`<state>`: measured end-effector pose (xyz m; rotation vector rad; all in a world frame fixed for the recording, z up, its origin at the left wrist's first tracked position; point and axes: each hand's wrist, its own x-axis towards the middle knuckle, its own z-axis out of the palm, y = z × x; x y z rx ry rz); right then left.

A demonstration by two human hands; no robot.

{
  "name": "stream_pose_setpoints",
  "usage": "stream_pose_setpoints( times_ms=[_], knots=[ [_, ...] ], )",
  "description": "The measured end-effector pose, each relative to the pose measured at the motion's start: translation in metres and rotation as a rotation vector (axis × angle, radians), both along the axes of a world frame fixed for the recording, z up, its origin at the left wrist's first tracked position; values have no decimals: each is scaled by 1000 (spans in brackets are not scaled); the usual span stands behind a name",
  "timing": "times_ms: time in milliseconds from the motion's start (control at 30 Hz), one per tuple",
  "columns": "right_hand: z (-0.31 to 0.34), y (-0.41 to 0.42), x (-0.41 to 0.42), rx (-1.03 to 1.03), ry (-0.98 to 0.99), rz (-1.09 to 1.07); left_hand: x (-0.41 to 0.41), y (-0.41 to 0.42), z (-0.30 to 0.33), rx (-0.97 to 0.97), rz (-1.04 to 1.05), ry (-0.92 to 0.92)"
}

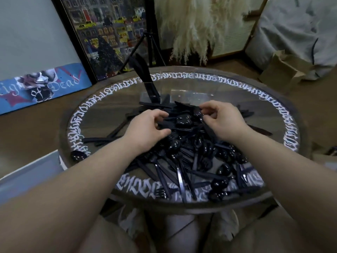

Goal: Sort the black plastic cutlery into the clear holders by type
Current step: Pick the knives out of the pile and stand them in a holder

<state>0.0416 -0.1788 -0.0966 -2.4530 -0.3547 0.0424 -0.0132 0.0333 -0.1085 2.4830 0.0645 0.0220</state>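
Observation:
A heap of black plastic cutlery (193,157), spoons, forks and knives mixed, covers the middle and near side of a round glass table (269,99). My left hand (145,128) reaches into the far part of the heap, fingers curled around black pieces. My right hand (222,117) pinches a black piece at the top of the heap. A clear holder (151,88) at the far side holds several upright black pieces. More clear holders beside it are hard to make out.
White lettering rings the table's rim. A framed picture (109,33) and a tripod (145,48) stand behind the table. A printed board (42,88) leans at the left, and cardboard (284,70) lies at the right. My knees are under the near edge.

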Motion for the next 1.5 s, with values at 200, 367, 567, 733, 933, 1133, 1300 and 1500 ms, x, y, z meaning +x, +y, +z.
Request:
stream_pose_setpoints(
  times_ms=[200,367,567,733,933,1133,1300,1500],
  knots=[
    [-31,-69,-19,-46,-9,-237,-10,-41,-11,115,-83,5],
    [-38,-106,-17,-19,-32,-364,-5,-72,-27,313,-159,25],
    [-39,-108,-9,-49,-7,-248,10,-100,-42,508,-227,68],
    [-29,-78,-11,-73,-71,-86,14,-89,-34,337,-200,-62],
    [-36,-12,-16,-117,-145,174,9,6,-31,365,120,12],
    [-40,41,-19,-177,-112,305,-16,64,-43,350,180,216],
    [-43,80,-8,-206,-99,300,-21,76,-46,283,120,270],
    [-55,95,-5,-281,-102,271,-24,96,-51,334,115,272]
  ],
)
